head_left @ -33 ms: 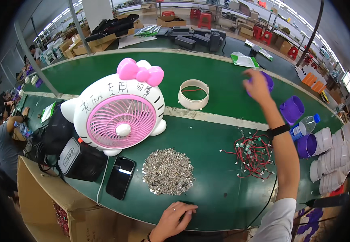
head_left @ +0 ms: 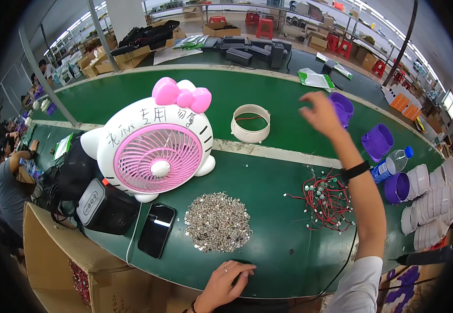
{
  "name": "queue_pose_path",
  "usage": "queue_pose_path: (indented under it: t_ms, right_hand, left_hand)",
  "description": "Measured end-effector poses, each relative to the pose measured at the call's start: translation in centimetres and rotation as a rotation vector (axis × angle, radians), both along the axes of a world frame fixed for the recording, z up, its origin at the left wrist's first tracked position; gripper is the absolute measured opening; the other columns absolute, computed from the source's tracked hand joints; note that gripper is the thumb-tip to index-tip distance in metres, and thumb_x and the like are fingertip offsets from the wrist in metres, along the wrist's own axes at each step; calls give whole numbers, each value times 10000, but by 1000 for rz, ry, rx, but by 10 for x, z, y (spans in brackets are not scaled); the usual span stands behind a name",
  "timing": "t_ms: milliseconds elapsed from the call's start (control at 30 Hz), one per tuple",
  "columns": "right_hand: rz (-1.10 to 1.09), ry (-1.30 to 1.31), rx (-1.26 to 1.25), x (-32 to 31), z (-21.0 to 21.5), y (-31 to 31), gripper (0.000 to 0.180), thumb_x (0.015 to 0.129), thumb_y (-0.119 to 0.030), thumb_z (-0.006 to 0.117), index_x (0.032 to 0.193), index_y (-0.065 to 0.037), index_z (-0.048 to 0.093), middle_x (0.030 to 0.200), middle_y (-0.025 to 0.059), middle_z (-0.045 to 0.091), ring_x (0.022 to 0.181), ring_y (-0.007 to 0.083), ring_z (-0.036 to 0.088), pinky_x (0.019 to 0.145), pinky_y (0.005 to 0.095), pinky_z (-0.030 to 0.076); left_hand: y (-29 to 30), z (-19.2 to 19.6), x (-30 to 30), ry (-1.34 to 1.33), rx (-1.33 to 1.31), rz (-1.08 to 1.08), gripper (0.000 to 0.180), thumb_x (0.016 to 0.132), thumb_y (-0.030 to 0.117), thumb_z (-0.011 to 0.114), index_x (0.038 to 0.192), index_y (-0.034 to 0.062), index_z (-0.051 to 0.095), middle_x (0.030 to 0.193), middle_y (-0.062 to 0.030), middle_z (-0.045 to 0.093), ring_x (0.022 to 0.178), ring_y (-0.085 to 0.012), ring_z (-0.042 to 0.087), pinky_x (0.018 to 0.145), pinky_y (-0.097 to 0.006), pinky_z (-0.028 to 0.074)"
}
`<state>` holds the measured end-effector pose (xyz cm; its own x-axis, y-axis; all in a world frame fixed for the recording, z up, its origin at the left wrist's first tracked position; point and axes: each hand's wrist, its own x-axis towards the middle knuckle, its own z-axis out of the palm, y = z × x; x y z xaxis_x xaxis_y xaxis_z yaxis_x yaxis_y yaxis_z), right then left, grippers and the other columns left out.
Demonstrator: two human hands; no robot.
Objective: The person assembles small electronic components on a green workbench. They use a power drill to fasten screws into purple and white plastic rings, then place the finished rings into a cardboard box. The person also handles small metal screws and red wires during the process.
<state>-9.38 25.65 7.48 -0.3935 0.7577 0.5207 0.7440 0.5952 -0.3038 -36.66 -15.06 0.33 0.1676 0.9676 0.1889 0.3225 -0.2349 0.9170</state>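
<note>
My right hand (head_left: 320, 116) is stretched far out over the green belt with its thumb and fingers apart and nothing between them. Just right of it stands a purple round housing (head_left: 343, 108). To its left, on the belt, sits a cream ring-shaped housing (head_left: 251, 124) with a red wire inside. My left hand (head_left: 227, 284) rests on the table's near edge, thumb apart from the loosely bent fingers, no object visible in it. Ahead of it lies a heap of small metal screws (head_left: 217, 222). Red-wired connector leads (head_left: 326, 201) lie tangled near my right forearm.
A white and pink fan (head_left: 159, 151) stands at left, near a phone (head_left: 156, 230) and a black device (head_left: 106, 206). Right are another purple housing (head_left: 378, 142), a bottle (head_left: 392, 164) and stacked white housings (head_left: 435, 198). A cardboard box (head_left: 62, 250) stands lower left.
My right hand has shifted slightly left, away from the far purple housing, which now shows more fully. My left hand stays in place.
</note>
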Motion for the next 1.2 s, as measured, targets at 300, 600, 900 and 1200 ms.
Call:
queue_pose_path:
  t_ms: [300, 600, 900, 1200]
  right_hand:
    - [-85, -238, -114, -102, -15, -66, 185, 819, -121, 699, 998, -78, 683, 939, 185, 708, 891, 390, 700, 770, 508, 563]
    - [-211, -249, -269, -101, 14, -355, 128, 896, -177, 652, 930, -56, 630, 838, 138, 675, 756, 351, 709, 619, 487, 560]
    - [-544, 896, -44, -41, 5, -495, 281, 892, 41, 625, 1170, 20, 596, 1121, 133, 622, 878, 183, 637, 759, 302, 540]
    - [-794, 746, 493, 70, 15, -494, 621, 888, -8, 694, 1415, 53, 372, 1437, 188, 463, 1262, 274, 496, 1074, 381, 397]
  left_hand:
    - [-4, -7, 5, -17, 67, 28, 214, 920, 2, 611, 1127, 14, 667, 906, -107, 722, 845, -249, 693, 814, -340, 534]
    - [-18, -3, 8, -225, 142, 56, 528, 879, -22, 663, 1382, 27, 512, 1167, -153, 561, 888, -208, 606, 796, -316, 513]
    - [-33, 11, 42, 217, 297, -50, 575, 709, 133, 879, 1242, 122, 664, 1417, -170, 413, 948, -234, 576, 758, -333, 503]
    - [-11, 34, 53, 445, 399, -8, 464, 707, 334, 881, 1073, 133, 678, 1419, -124, 466, 1270, -369, 478, 1036, -499, 366]
